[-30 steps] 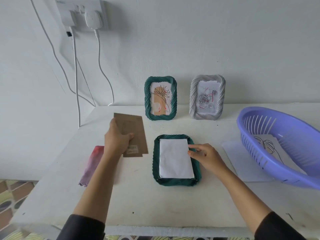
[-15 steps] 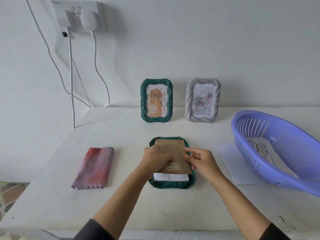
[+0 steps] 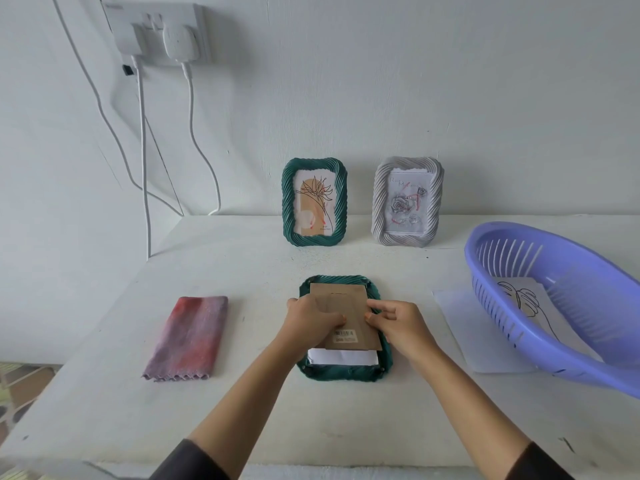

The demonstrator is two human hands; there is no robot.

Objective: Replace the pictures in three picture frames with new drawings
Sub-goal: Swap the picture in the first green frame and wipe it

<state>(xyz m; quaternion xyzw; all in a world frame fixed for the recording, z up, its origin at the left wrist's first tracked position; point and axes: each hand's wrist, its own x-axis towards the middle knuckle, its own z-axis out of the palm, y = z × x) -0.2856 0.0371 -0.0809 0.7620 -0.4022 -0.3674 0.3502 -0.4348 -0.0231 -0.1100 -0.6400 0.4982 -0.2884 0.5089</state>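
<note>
The frame (image 3: 346, 373) lies face down directly under my hands, so that its open back is towards me and the sheet (image 3: 343, 357) can rest in the recess. The sheet shows only as a white strip just nearer me than my fingers, where the board (image 3: 341, 304) does not yet cover it.

I hold the board by both side edges, I think to keep it square with the recess as I seat it. Its far end reaches the frame's far rim, so it is not yet home.

My left hand (image 3: 311, 322) curls over the left edge with its fingertips on the board's upper face. My right hand (image 3: 398, 323) pinches the right edge between thumb and bent fingers. Both hands are closed on the board.

Beyond my hands a green frame (image 3: 314, 201) and a grey frame (image 3: 408, 201) stand upright at the wall. Right of my right hand, a basket (image 3: 588, 358) holds another drawing (image 3: 523, 299). Well left of my left hand lies a folded cloth (image 3: 188, 337).
</note>
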